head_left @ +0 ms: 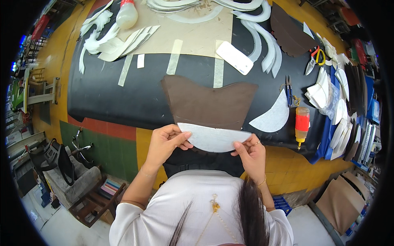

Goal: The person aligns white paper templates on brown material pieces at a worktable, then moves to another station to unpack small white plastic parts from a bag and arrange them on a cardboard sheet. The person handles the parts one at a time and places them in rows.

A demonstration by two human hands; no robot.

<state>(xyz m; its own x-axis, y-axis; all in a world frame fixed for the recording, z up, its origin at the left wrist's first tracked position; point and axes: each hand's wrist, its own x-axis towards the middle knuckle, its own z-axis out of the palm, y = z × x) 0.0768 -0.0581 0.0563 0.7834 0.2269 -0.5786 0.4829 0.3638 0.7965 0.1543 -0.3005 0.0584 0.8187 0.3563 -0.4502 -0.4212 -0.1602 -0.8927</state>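
My left hand (166,141) and my right hand (249,152) hold a white half-moon piece (213,137) by its two ends, just over the near edge of the black table (123,98). Its straight edge lies along the bottom of a brown leather-like piece (207,102) that rests flat on the table. A second white half-moon piece (273,117) lies on the table to the right of the brown one, untouched.
A red-and-clear glue bottle (302,125) lies at the right, with blue snips (289,91) and orange-handled scissors (315,59) beyond. Stacks of white curved pieces (262,39), a dark brown piece (289,33), a white rounded strip (234,57) and a bottle (126,14) sit farther back.
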